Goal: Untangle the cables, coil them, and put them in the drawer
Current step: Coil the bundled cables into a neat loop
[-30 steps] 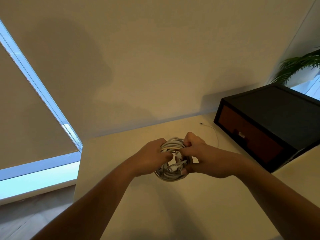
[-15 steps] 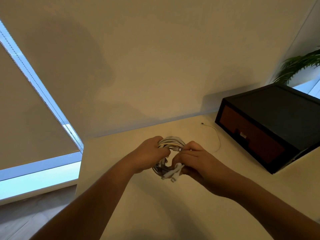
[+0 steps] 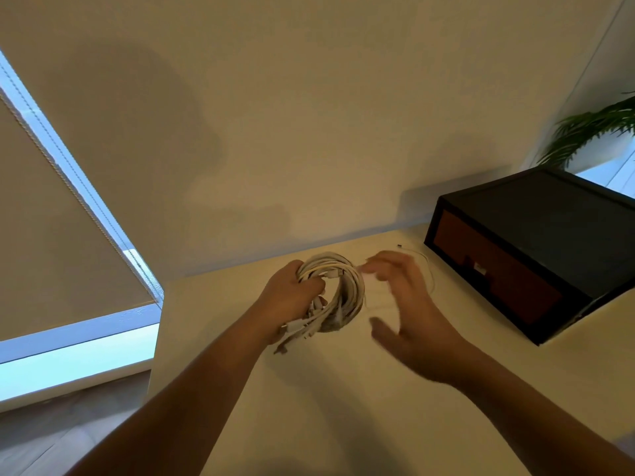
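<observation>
Cables (image 3: 338, 290), white and plastic-sheathed, are wound into one thick round bundle held just above the pale cream tabletop (image 3: 343, 407). The left hand (image 3: 292, 300) grips the bundle's left side, fingers curled round the strands, and several plug ends (image 3: 295, 329) stick out loose below that hand. The right hand (image 3: 405, 304) hovers just beside the bundle on its right, fingers spread and holding nothing. It is blurred, so I cannot tell whether a fingertip touches the strands. The ring stands roughly upright, its free arc bulging toward the right hand.

To the right and farther back sits a black box (image 3: 549, 214) with a reddish-brown drawer (image 3: 494, 273), its front closed. The drawer therefore lies on the right hand's side, and that empty hand looks the better placed to pull it open while the left carries the bundle. A thin white cable (image 3: 429, 269) lies loose on the tabletop between the right hand and the box, apart from the bundle. I judge it not yet coiled.
</observation>
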`<state>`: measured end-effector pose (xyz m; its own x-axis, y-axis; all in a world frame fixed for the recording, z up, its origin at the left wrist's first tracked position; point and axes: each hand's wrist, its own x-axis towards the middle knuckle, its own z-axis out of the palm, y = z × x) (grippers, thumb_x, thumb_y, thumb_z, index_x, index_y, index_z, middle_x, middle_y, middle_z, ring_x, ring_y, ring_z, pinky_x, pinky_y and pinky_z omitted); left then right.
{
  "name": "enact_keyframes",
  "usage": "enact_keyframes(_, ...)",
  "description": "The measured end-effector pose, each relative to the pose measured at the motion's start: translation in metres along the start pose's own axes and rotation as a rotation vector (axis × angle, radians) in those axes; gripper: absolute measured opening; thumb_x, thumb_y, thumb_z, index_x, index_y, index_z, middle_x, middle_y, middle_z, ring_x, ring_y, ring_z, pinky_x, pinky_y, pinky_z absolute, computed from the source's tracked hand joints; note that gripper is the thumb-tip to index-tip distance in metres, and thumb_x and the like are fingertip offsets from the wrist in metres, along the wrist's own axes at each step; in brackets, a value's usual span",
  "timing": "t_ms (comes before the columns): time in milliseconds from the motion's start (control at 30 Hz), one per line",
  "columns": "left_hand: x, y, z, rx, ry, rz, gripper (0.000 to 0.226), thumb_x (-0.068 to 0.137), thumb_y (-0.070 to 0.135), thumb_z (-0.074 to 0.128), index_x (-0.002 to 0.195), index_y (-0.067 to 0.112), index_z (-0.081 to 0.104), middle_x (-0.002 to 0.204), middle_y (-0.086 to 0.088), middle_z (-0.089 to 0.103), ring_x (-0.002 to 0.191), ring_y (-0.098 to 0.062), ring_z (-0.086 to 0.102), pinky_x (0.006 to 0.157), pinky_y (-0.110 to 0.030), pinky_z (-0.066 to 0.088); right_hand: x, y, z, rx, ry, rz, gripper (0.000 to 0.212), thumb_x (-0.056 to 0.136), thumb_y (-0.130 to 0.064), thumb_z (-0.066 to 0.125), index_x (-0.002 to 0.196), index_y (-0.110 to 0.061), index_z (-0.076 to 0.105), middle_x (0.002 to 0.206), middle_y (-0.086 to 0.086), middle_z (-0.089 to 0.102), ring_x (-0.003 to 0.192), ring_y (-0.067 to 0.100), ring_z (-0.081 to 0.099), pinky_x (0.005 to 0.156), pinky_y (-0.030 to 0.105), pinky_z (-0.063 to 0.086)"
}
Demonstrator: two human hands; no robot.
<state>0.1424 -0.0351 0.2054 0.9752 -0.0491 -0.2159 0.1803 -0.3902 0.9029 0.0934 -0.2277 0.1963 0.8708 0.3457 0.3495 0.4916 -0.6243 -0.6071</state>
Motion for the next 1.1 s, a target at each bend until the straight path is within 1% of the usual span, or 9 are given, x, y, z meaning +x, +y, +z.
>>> enact_keyframes(67, -0.003, 0.0, -0.001, -0.008, -0.021, 0.014, 0.016, 0.089, 0.014, 0.056, 0.102, 0.008, 0.059, 0.082, -0.012, 0.065, 0.074, -0.023, 0.067, 0.066, -0.036, 0.052, 0.005, 0.003, 0.0, 0.29, 0.167, 0.222, 0.032, 0.089, -0.005, 0.056, 0.111, -0.027, 0.049, 0.122, -0.006, 0.046, 0.109, 0.001, 0.046, 0.089, 0.016, 0.038)
enact_keyframes(133, -0.006, 0.001, 0.0, -0.013, -0.04, 0.029, 0.016, 0.087, 0.015, 0.057, 0.102, 0.01, 0.06, 0.084, -0.013, 0.067, 0.081, -0.027, 0.068, 0.074, -0.045, 0.055, 0.013, 0.007, 0.0, 0.49, 0.15, 0.449, 0.011, 0.096, -0.026, 0.051, 0.104, -0.019, 0.056, 0.107, 0.003, 0.058, 0.102, 0.017, 0.055, 0.085, 0.03, 0.046)
enact_keyframes(233, -0.01, 0.004, 0.005, -0.013, -0.083, 0.078, 0.015, 0.088, 0.014, 0.057, 0.102, 0.01, 0.06, 0.085, -0.011, 0.067, 0.078, -0.022, 0.069, 0.075, -0.045, 0.055, 0.018, 0.01, 0.006, 0.632, -0.148, 0.572, 0.053, 0.088, -0.063, 0.036, 0.114, -0.023, 0.061, 0.107, 0.002, 0.067, 0.102, 0.018, 0.062, 0.093, 0.036, 0.049)
enact_keyframes(400, -0.013, 0.004, 0.01, 0.041, -0.075, 0.136, 0.01, 0.088, 0.02, 0.059, 0.098, 0.016, 0.06, 0.084, -0.003, 0.069, 0.074, -0.014, 0.068, 0.058, -0.021, 0.05, 0.023, 0.001, 0.011, 1.041, -0.049, 0.516, 0.048, 0.09, -0.039, 0.047, 0.123, -0.007, 0.06, 0.114, 0.01, 0.068, 0.101, 0.02, 0.065, 0.082, 0.025, 0.053)
enact_keyframes(600, -0.012, 0.002, 0.01, 0.045, 0.014, 0.138, 0.008, 0.09, 0.019, 0.054, 0.096, 0.016, 0.059, 0.09, -0.006, 0.065, 0.085, -0.021, 0.064, 0.074, -0.035, 0.05, 0.021, -0.008, 0.01, 1.042, -0.083, 0.547, 0.047, 0.084, -0.038, 0.051, 0.113, -0.003, 0.064, 0.103, 0.016, 0.07, 0.091, 0.025, 0.067, 0.085, 0.031, 0.056)
enact_keyframes(833, -0.009, 0.005, 0.01, 0.019, 0.032, 0.081, 0.009, 0.091, 0.018, 0.052, 0.097, 0.014, 0.057, 0.082, -0.005, 0.063, 0.066, -0.014, 0.056, 0.054, -0.022, 0.042, 0.026, -0.008, 0.014, 1.192, -0.021, 0.636, 0.033, 0.099, -0.019, 0.038, 0.112, -0.004, 0.064, 0.095, 0.008, 0.07, 0.09, 0.025, 0.065, 0.084, 0.039, 0.056)
enact_keyframes(933, -0.009, 0.003, 0.009, 0.019, 0.006, 0.068, 0.006, 0.089, 0.017, 0.053, 0.093, 0.016, 0.057, 0.08, -0.003, 0.065, 0.071, -0.019, 0.063, 0.059, -0.026, 0.046, 0.023, -0.009, 0.013, 0.975, -0.03, 0.54, 0.03, 0.095, -0.041, 0.046, 0.117, -0.027, 0.06, 0.105, -0.002, 0.07, 0.093, 0.016, 0.069, 0.078, 0.031, 0.058)
enact_keyframes(1033, -0.009, 0.002, 0.008, 0.005, 0.006, 0.054, 0.005, 0.088, 0.016, 0.053, 0.09, 0.017, 0.057, 0.078, -0.002, 0.065, 0.073, -0.021, 0.064, 0.06, -0.03, 0.046, 0.023, -0.006, 0.011, 0.674, -0.056, 0.466, 0.052, 0.086, -0.055, 0.049, 0.133, -0.032, 0.047, 0.125, -0.008, 0.059, 0.1, 0.009, 0.065, 0.077, 0.027, 0.058)
enact_keyframes(1100, -0.01, 0.002, 0.008, -0.006, 0.014, 0.049, 0.004, 0.088, 0.016, 0.053, 0.09, 0.016, 0.057, 0.075, -0.001, 0.063, 0.07, -0.019, 0.062, 0.058, -0.028, 0.045, 0.023, -0.006, 0.012, 0.509, -0.034, 0.377, 0.031, 0.094, -0.045, 0.048, 0.124, -0.036, 0.05, 0.114, -0.013, 0.062, 0.094, 0.008, 0.065, 0.08, 0.028, 0.058)
